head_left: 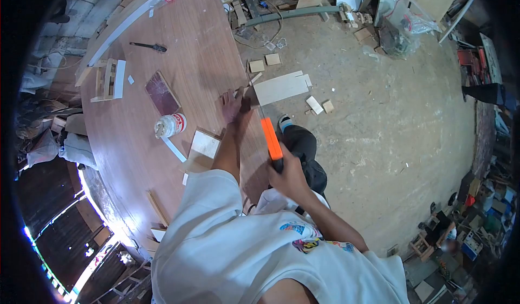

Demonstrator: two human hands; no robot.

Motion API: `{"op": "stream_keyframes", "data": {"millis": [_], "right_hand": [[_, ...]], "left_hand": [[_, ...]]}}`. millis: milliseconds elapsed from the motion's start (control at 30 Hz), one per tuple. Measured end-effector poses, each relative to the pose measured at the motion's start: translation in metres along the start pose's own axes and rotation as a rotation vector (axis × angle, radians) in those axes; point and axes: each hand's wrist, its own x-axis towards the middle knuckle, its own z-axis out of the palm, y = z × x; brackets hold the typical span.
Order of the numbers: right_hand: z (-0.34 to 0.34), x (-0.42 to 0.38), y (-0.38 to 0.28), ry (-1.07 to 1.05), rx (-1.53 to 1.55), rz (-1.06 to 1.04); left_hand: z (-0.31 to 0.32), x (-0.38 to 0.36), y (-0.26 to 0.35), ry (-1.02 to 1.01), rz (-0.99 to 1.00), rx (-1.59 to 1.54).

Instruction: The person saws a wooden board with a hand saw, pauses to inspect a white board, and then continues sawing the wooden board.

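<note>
My right hand is wrapped round the black grip of a saw with an orange back part. The saw's thin blade points away from me, along the near side of a pale wooden board. That board juts out past the right edge of the brown table. On the tabletop by the board's left end lies my left hand, its fingers spread and pressing down. A small strip of wood sits just beyond the board at the table's edge.
On the table are a white jar, a dark red block, a black tool, a wooden frame and a pale board. Wood offcuts lie on the floor. Another person is at the lower right.
</note>
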Motion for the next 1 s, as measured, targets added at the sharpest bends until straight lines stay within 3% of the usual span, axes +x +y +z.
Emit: {"op": "stream_keyframes", "data": {"millis": [67, 167, 267, 467, 567, 600, 700, 767, 833, 933, 1000], "right_hand": [[-0.004, -0.019, -0.002, 0.055, -0.009, -0.035], [0.006, 0.021, 0.059, 0.004, -0.033, -0.014], [0.017, 0.055, 0.064, -0.036, -0.102, 0.023], [-0.005, -0.019, -0.010, 0.025, 0.009, 0.050], [0.008, 0.020, 0.057, 0.060, -0.022, -0.079], [0.013, 0.040, 0.077, 0.006, -0.069, -0.011], [0.016, 0.057, 0.057, 0.004, -0.075, 0.035], [0.008, 0.025, 0.028, -0.003, -0.064, 0.108], [0.000, -0.012, 0.003, 0.086, -0.019, -0.052], [-0.001, -0.015, 0.033, 0.061, 0.033, -0.026], [0.012, 0.030, 0.089, 0.014, -0.040, -0.031]], "left_hand": [[-0.007, 0.003, 0.001, 0.006, 0.021, -0.062], [-0.007, 0.002, -0.001, -0.045, 0.026, -0.065], [-0.030, 0.008, 0.011, 0.001, -0.057, -0.186], [-0.011, 0.003, 0.003, -0.017, -0.009, -0.087], [-0.006, 0.002, 0.000, 0.041, 0.044, -0.011], [-0.007, 0.005, 0.000, 0.049, 0.042, -0.007], [-0.007, 0.004, 0.000, 0.054, 0.011, -0.022], [-0.005, 0.005, 0.003, 0.064, -0.023, -0.048], [-0.007, 0.005, 0.003, 0.057, -0.002, -0.049], [-0.009, 0.007, 0.000, 0.057, 0.035, -0.071], [-0.008, 0.002, 0.000, 0.061, 0.046, -0.095]]}}
